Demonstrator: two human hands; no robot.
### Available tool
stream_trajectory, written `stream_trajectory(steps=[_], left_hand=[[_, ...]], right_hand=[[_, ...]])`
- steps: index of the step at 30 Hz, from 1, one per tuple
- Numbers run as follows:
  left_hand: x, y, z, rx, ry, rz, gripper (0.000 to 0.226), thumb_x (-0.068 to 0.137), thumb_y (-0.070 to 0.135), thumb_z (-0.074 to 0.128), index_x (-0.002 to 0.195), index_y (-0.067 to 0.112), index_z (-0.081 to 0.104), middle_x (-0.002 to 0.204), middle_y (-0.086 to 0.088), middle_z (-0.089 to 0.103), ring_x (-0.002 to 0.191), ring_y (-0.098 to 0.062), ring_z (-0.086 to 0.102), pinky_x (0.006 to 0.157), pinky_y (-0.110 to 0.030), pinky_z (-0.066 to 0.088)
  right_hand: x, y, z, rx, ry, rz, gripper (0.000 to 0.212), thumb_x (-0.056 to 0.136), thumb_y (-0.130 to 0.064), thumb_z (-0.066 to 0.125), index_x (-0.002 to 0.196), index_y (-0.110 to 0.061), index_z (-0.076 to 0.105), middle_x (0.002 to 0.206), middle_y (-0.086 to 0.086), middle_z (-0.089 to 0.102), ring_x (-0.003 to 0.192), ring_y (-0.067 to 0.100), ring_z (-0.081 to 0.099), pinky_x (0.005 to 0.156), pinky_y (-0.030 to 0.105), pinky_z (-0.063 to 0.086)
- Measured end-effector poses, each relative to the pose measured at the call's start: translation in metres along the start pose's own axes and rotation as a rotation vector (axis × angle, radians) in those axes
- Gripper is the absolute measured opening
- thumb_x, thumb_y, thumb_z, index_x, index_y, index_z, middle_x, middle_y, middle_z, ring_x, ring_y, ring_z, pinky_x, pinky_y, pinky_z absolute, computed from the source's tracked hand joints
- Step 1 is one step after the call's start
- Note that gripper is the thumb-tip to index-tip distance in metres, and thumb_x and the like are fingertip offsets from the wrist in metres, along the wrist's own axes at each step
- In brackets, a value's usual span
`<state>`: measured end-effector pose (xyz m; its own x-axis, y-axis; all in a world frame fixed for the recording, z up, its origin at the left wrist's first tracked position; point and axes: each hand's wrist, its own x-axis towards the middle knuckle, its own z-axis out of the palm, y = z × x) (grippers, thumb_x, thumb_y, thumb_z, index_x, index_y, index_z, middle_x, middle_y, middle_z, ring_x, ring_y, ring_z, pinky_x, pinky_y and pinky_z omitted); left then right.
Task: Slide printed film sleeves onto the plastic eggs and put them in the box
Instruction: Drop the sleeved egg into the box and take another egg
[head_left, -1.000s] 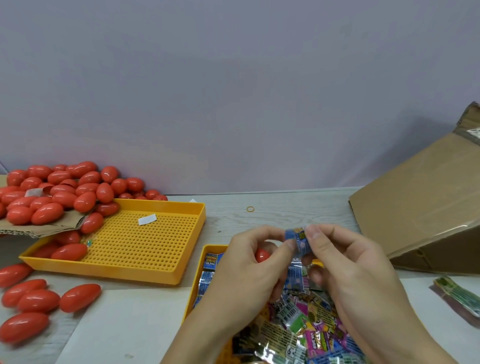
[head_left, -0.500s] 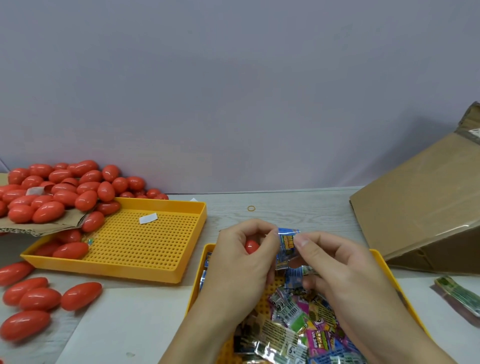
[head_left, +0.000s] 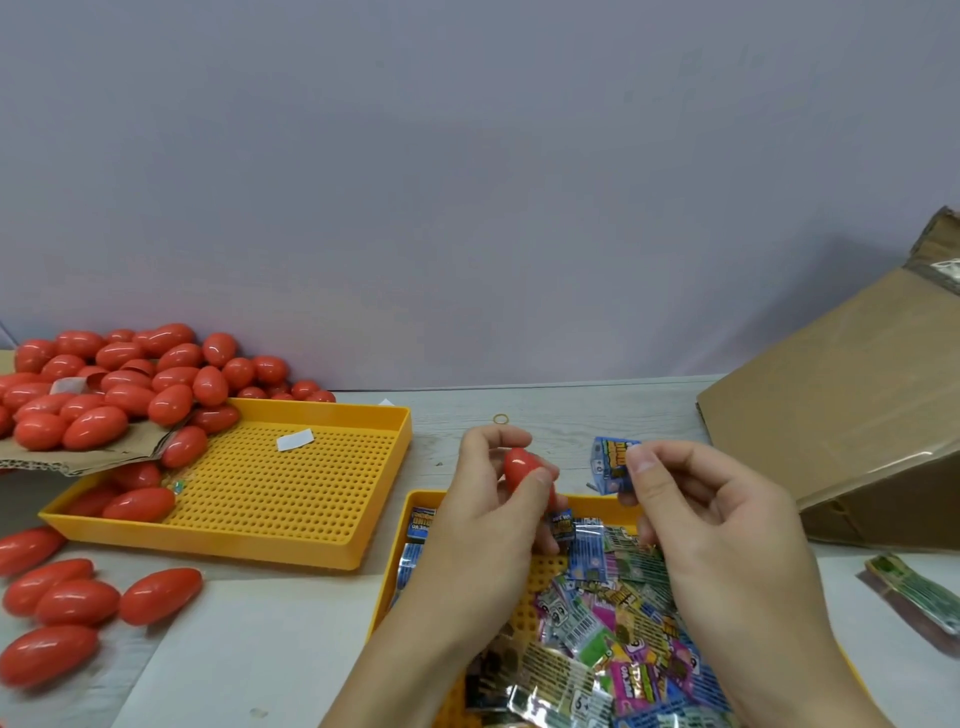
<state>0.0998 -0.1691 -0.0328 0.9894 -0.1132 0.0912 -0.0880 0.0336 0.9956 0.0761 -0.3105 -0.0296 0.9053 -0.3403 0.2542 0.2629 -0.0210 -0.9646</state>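
— Sleeves (head_left: 613, 623) fill the near yellow tray (head_left: 415, 506) at bottom centre?
— Yes. Above it the left hand (head_left: 483, 525) grips a red egg (head_left: 522, 467); the right hand (head_left: 711, 519) pinches a blue sleeve (head_left: 610, 462), apart from the egg.
— Farther back?
— Perforated tray (head_left: 291, 493) centre left, loose eggs (head_left: 104, 379) upper left, cardboard box (head_left: 841, 415) at right edge, bare tabletop (head_left: 571, 410) between.

Left hand (head_left: 488, 514) grips red egg (head_left: 521, 467); right hand (head_left: 711, 525) pinches blue film sleeve (head_left: 609, 465), apart.
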Motion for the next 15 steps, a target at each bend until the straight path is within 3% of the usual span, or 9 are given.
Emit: stream_trajectory(steps=[3, 7, 10, 15], left_hand=[[-0.0007, 0.0016, -0.0021, 0.117, 0.053, 0.062, 0.03, 0.082, 0.026, 0.077, 0.105, 0.027, 0.058, 0.098, 0.007, 0.069, 0.087, -0.009, 0.069, 0.067, -0.023, 0.053], [-0.0026, 0.0081, -0.0061, 0.148, 0.049, 0.13, 0.037, 0.062, 0.041, 0.083, 0.094, 0.032, 0.067, 0.096, 0.009, 0.071, 0.082, -0.014, 0.071, 0.063, -0.024, 0.056], [-0.0032, 0.0079, -0.0058, 0.126, -0.003, 0.125, 0.035, 0.06, 0.038, 0.085, 0.092, 0.035, 0.07, 0.097, 0.009, 0.07, 0.08, -0.02, 0.072, 0.059, -0.021, 0.053], [-0.0029, 0.0077, -0.0046, 0.109, -0.08, 0.123, 0.033, 0.067, 0.025, 0.088, 0.094, 0.031, 0.071, 0.099, 0.005, 0.07, 0.083, -0.023, 0.072, 0.062, -0.029, 0.058]], right_hand=[[-0.0008, -0.0002, 0.0001, -0.018, 0.016, -0.017, 0.021, 0.073, -0.044, 0.064, 0.078, -0.025, 0.072, 0.071, -0.008, 0.071, 0.059, -0.001, 0.061, 0.057, 0.008, 0.047], [-0.0003, -0.0005, -0.0004, -0.019, 0.03, -0.028, 0.022, 0.072, -0.046, 0.064, 0.079, -0.026, 0.072, 0.074, -0.008, 0.072, 0.061, -0.002, 0.061, 0.057, 0.008, 0.047], [0.0002, 0.0001, -0.0011, -0.027, 0.039, -0.035, 0.022, 0.072, -0.047, 0.064, 0.079, -0.027, 0.072, 0.075, -0.01, 0.072, 0.062, -0.002, 0.061, 0.057, 0.009, 0.047], [-0.0003, 0.0007, -0.0007, -0.033, 0.002, -0.047, 0.02, 0.071, -0.049, 0.064, 0.081, -0.034, 0.074, 0.079, -0.012, 0.073, 0.069, 0.0, 0.065, 0.058, 0.01, 0.049]])
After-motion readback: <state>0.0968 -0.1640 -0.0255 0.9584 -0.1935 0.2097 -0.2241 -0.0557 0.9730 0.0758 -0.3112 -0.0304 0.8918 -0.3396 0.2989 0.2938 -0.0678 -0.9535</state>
